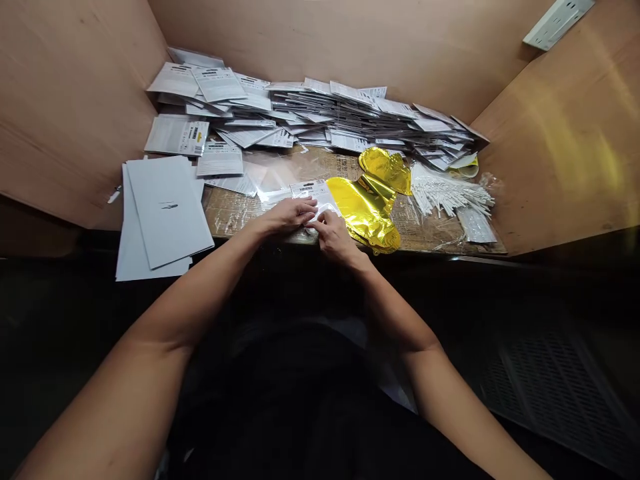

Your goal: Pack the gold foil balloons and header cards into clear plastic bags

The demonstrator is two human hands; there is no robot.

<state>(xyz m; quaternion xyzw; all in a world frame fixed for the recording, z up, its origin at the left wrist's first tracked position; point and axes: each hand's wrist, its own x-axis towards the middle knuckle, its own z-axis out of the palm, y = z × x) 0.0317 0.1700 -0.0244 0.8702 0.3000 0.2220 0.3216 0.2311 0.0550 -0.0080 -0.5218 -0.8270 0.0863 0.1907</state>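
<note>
The left hand (291, 215) lies nearly flat, fingers together, over a white card header on a clear film packet (313, 195). The right hand (333, 237) curls in beside it, its fingertips drawn together at the packet's lower edge, close to a small white fold. Thin film like this creases and slides easily, so light, steady fingertip pressure near the edge, with the other hand pinning the card, seems better than a hard grip.

The packet sits near the front edge of the table (235, 217), beside a crumpled gold foil balloon (363, 210), and a second gold foil balloon (385, 170) lies just beyond. To the left, sheets of white card (165, 213) overhang the table edge. Further right lies a bundle of white sticks (450, 190), and a long heap of white card-backed packets (320, 110) spreads across the back, against plywood walls (75, 100).

The fingers hide much of the packet, so its contents and whether the left hand truly grips it cannot be made out. The print on the cards is too small to read.
</note>
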